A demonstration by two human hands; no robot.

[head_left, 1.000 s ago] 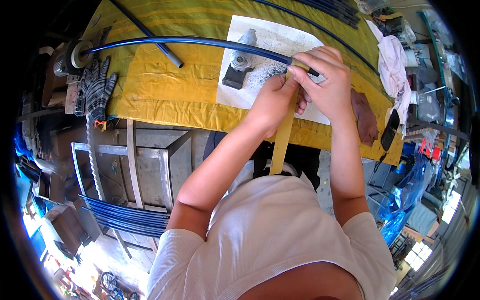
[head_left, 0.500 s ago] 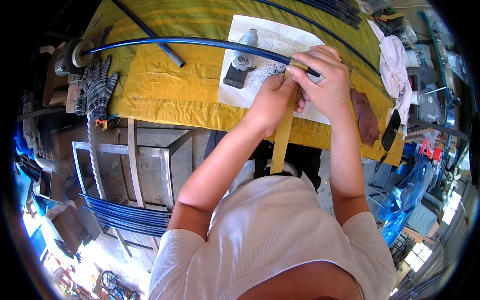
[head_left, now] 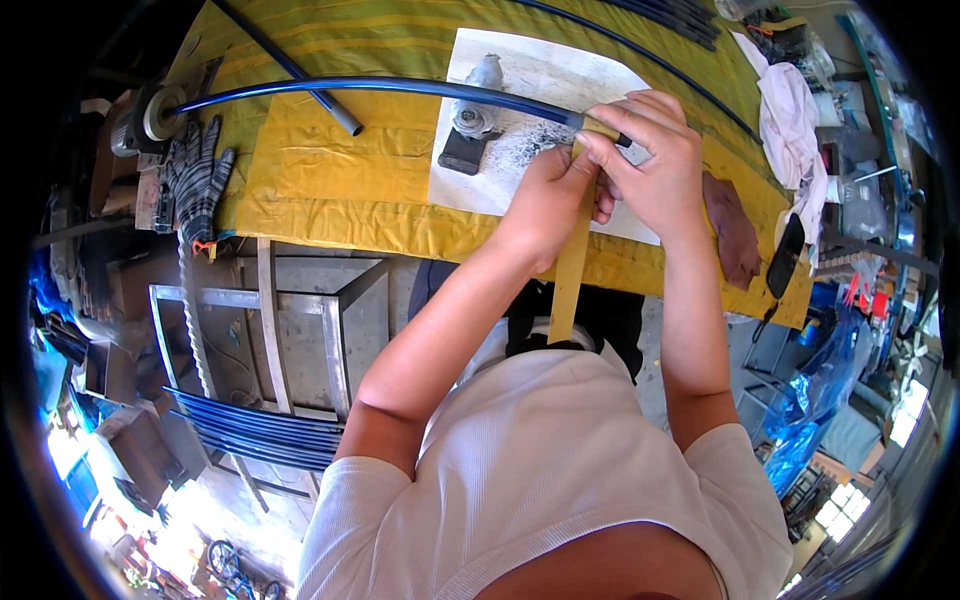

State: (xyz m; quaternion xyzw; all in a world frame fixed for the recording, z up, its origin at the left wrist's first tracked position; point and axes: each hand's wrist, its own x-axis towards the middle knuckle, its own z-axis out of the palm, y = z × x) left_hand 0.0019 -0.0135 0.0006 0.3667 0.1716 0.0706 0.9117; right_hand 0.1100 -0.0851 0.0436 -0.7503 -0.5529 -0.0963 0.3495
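Note:
A long, glossy dark-blue rod runs across the table, its right end between my hands. Around that end loops a flat yellow strip, whose tail hangs down past the table edge toward my waist. My right hand is closed over the looped part and the rod, thumb and fingers pinching them. Just below, my left hand grips the strip close under the rod. The rod's dark tip pokes out past my right fingers. Some of the fingertips are hidden behind the strip.
At its left end the rod meets a round-faced machine. A striped glove lies near it. Under the rod, a speckled white sheet carries a grey tool with a dark base. Several blue rods rest on a metal frame.
The view has shifted slightly. Both hands keep their grip at the rod's end, and a little less of its dark tip shows. The strip's tail has swung slightly right.

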